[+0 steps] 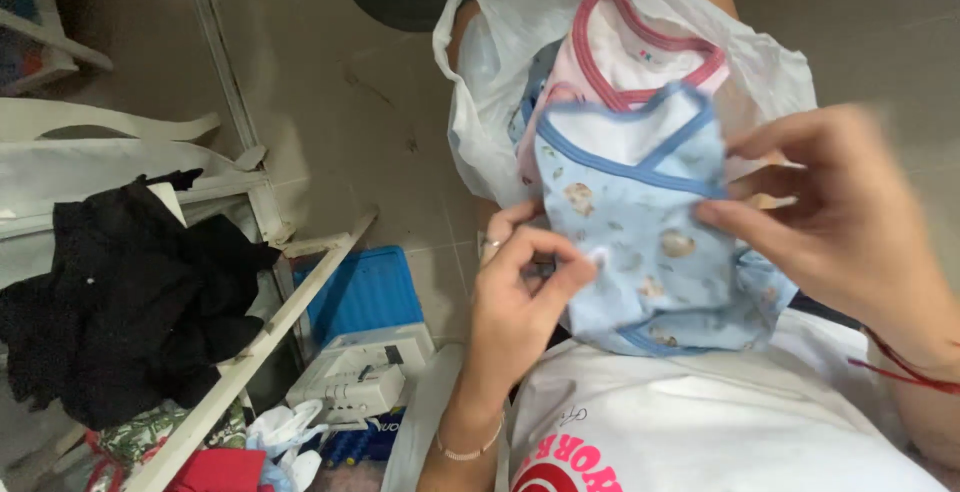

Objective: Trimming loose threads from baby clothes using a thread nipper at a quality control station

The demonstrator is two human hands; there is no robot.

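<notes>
Right now the small pale-blue printed baby garment (pixel 655 242) sits upright between both hands over the lap, left hand (pixel 525 302) pinching its lower left edge, right hand (pixel 850 222) gripping the right side, equally near; the pink-trimmed garment (pixel 640 52) and white plastic bag (pixel 490 82) lie behind.

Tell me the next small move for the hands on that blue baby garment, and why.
Probably fold the lower half up. The left hand pinches the light blue baby garment at its left edge, the right hand grips its right edge, and it lies spread flat over the pink-trimmed garment on the white plastic bag.
</notes>
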